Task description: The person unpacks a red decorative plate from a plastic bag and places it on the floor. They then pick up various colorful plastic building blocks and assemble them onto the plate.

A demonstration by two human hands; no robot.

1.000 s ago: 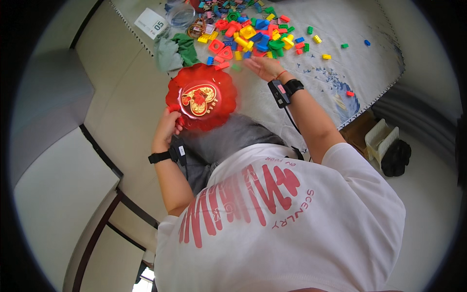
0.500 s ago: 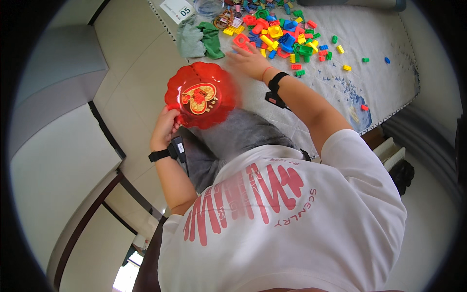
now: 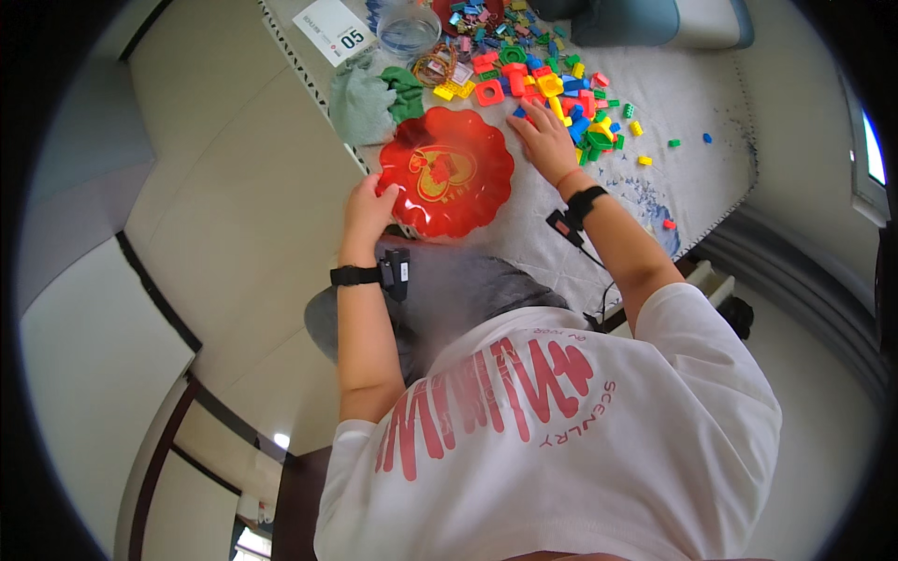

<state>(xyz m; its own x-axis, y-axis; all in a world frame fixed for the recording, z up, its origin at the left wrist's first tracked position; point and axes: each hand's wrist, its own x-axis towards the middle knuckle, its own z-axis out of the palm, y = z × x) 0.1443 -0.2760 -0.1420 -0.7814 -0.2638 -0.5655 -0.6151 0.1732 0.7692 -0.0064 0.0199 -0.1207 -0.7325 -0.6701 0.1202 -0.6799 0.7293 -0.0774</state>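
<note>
A shiny red plate (image 3: pixel 486 192) with a scalloped rim and a gold motif in its middle is over the table's near left corner. At its left rim, my left hand (image 3: pixel 371 208) grips it between thumb and fingers. My right hand (image 3: pixel 550 148) is to the right of the plate, fingers stretched out at the near left side of a heap of toy building bricks (image 3: pixel 550 86). The bricks are red, yellow, blue and green; nothing shows held in that hand, though its fingertips partly overlap the heap.
Left of the heap lie a grey-green cloth (image 3: pixel 360 105) and a green cloth (image 3: pixel 404 93). Behind them are a clear round container (image 3: pixel 409 33) and a white card (image 3: pixel 329 26). Single bricks are scattered rightward on the grey tablecloth (image 3: pixel 692 93). Someone's trouser leg (image 3: pixel 625 21) rests at the far edge.
My left hand has carried the red plate rightward, further over the table. My right hand has shifted right and slightly down along the bricks. The whole view has shifted a little too.
</note>
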